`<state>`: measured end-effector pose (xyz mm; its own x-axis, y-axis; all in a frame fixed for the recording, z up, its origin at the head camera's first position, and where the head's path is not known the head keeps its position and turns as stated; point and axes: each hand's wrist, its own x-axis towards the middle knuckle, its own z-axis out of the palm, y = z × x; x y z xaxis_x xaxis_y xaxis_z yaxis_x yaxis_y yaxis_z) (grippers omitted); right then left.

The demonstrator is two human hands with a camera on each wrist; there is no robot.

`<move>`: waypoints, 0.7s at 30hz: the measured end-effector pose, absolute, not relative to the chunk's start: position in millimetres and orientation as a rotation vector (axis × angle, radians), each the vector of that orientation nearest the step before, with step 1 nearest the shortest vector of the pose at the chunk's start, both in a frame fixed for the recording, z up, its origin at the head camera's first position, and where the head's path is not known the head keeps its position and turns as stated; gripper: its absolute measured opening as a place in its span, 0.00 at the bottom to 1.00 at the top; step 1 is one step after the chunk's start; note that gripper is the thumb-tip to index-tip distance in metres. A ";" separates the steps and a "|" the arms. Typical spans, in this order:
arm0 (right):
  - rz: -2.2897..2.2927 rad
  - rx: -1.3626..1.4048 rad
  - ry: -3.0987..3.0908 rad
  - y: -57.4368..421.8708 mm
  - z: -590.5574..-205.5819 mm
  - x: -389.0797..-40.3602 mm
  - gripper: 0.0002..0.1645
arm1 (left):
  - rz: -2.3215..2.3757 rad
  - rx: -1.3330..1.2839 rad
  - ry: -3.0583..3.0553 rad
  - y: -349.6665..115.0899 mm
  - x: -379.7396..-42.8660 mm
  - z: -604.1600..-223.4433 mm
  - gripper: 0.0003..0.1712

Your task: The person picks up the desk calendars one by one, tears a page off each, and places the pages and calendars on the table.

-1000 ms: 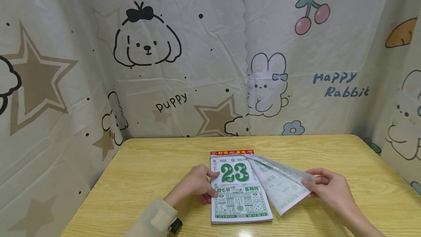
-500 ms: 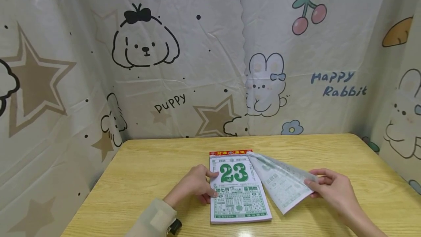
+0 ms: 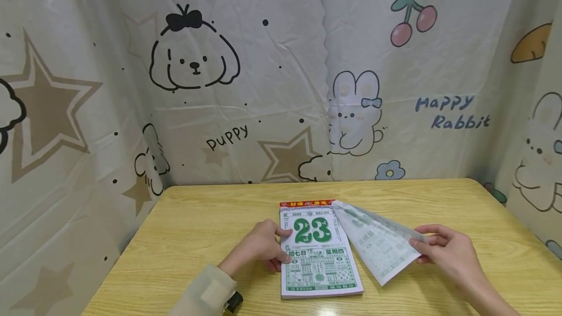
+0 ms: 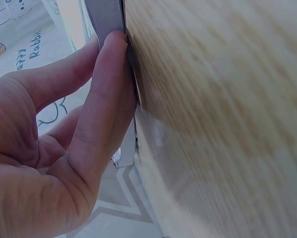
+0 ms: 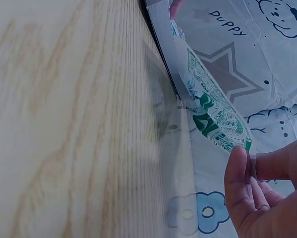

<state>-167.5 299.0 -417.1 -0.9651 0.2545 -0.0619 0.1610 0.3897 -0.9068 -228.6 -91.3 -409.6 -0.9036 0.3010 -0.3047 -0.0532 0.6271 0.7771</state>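
Note:
A tear-off calendar lies on the table, with a red header strip on top and a big green 23 on its upper sheet. My left hand holds its left edge, thumb over the face; the left wrist view has the fingers at the side of the thick pad. Between thumb and fingers, my right hand pinches the lower corner of a thin calendar page, pulled out to the right. That page narrows toward the strip's right end; how much still joins there I cannot tell.
The wood-grain table reaches back to a cream curtain with cartoon prints, which also closes in both sides. A dark object sits at the left sleeve.
My right hand has drawn the page slightly farther right, and its top has slid toward the strip's right end, baring more of the red header. The left hand keeps its place.

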 end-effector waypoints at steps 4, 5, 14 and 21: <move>1.654 -0.390 -2.530 299.2 -417.2 -166.3 0.27 | 1.184 0.207 2.440 -91.6 -229.1 -410.3 0.36; 1.656 -0.392 -2.528 299.3 -417.1 -166.1 0.27 | 1.184 0.210 2.439 -91.7 -229.2 -410.4 0.36; 1.641 -0.425 -2.527 300.4 -416.6 -168.5 0.29 | 1.186 0.214 2.433 -92.0 -229.2 -408.7 0.35; 1.635 -0.446 -2.505 299.9 -416.6 -169.0 0.32 | 1.188 0.220 2.437 -92.4 -229.0 -408.7 0.35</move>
